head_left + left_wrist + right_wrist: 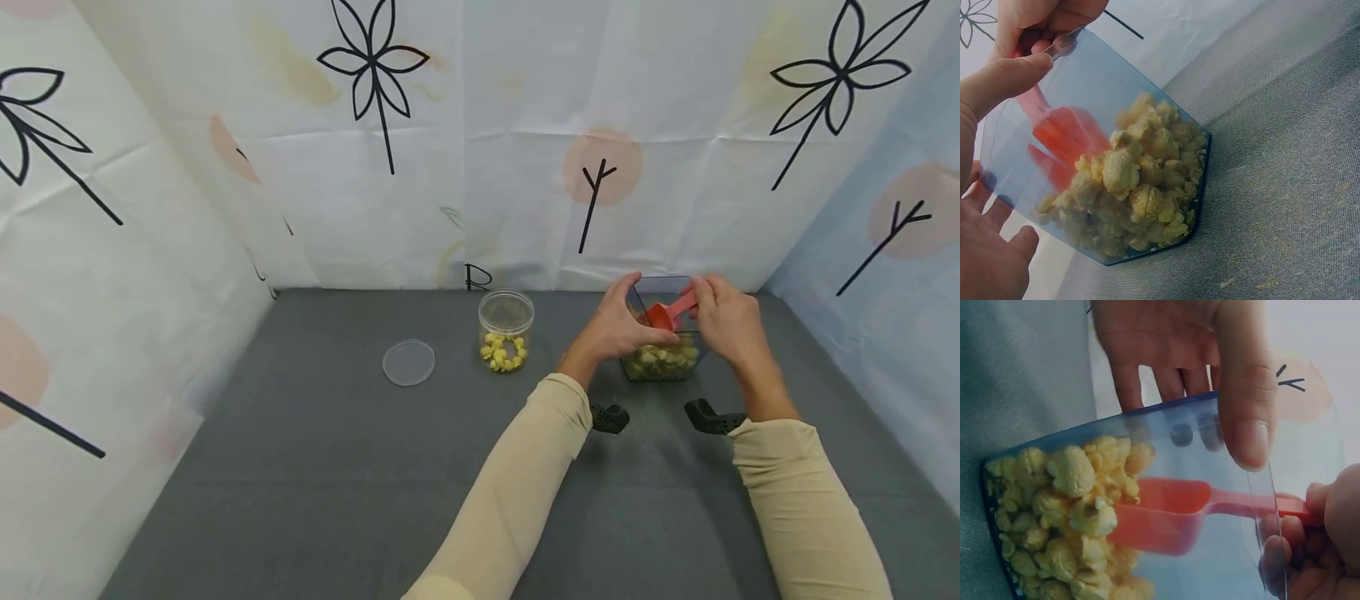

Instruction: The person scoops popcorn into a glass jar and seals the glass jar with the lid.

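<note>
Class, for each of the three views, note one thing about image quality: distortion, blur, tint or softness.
Head view: wide-angle lens bends the backdrop edges, light even and soft. Left wrist view: the blue tub tints the red scoop, and the left hand is close and soft. Right wrist view: popcorn looks hazy through the wall; the right hand is blurred.
</note>
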`<state>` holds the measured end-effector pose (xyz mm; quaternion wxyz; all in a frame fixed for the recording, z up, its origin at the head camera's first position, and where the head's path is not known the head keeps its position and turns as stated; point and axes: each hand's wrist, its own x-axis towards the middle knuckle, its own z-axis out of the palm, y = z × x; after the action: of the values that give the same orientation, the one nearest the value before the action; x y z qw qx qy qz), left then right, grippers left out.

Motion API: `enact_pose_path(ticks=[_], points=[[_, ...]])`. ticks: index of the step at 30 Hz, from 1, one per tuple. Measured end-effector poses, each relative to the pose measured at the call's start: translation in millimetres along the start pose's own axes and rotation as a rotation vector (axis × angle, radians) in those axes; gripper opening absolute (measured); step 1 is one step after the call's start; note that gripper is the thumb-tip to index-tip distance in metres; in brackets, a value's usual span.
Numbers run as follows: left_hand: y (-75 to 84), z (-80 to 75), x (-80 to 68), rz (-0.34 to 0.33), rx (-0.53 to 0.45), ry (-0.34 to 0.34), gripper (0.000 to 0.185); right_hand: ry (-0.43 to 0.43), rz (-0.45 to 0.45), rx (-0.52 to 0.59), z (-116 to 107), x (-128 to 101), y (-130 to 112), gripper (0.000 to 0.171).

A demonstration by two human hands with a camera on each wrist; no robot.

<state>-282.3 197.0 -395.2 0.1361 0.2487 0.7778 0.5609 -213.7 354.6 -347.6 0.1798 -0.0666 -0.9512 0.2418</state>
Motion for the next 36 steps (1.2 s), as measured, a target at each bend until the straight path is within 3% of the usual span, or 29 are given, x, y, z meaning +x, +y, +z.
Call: enact_pose_path(ticks=[5, 13, 18, 25, 36], points=[[0.5, 1.8, 0.3, -0.002, 0.004, -0.007, 0.106, 0.003, 0.043, 0.018, -1.0, 0.0, 1.1, 0.057], [0.7, 2.0, 0.2, -0.013, 0.013, -0.004, 0.105, -0.014, 0.035, 0.011, 0.5, -0.6, 0.4, 0.055], [-1.2, 1.0, 0.5, -0.009, 0.010, 0.005, 0.105, 0.021, 0.064, 0.026, 1.2, 0.6, -2.3, 0.057], [-2.0, 1.3, 0.7, -0.015, 0.010, 0.000, 0.105, 0.016, -0.043, -0.041, 2.8, -1.0, -4.0, 0.046], [-1.2, 0.7, 0.6, -0.004, 0.016, -0.005, 0.105, -0.017, 0.018, -0.037, -8.7, 0.5, -2.7, 0.050]])
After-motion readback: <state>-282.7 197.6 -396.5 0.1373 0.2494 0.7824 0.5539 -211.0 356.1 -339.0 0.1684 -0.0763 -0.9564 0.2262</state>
